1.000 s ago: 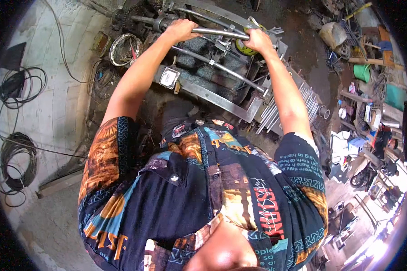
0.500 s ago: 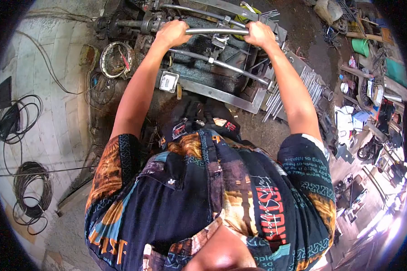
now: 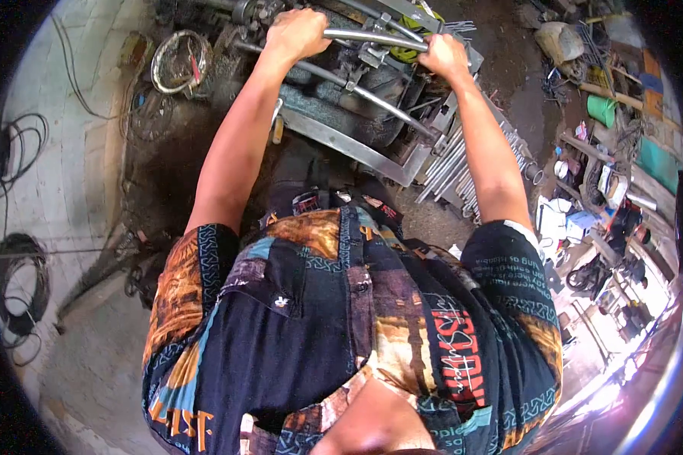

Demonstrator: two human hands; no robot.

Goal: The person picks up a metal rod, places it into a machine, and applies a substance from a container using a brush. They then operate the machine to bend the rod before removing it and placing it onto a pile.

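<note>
A curved metal bar spans the space between my two hands above a metal machine frame. My left hand is wrapped round the bar's left end, and my right hand grips its right end. Below the bar, a long metal rod with a small collar runs diagonally across the frame. Another rod passes behind the held bar near the top edge. The bar's ends are hidden inside my fists.
A round bucket with a red-handled item stands left of the frame. Thin metal rods lie stacked at its right. Coiled cable rests on the left floor. A green container and scattered items are at the right.
The view has turned, and the frame and rods now slant down more to the right. The held bar also tilts down to the right; both hands still hold it.
</note>
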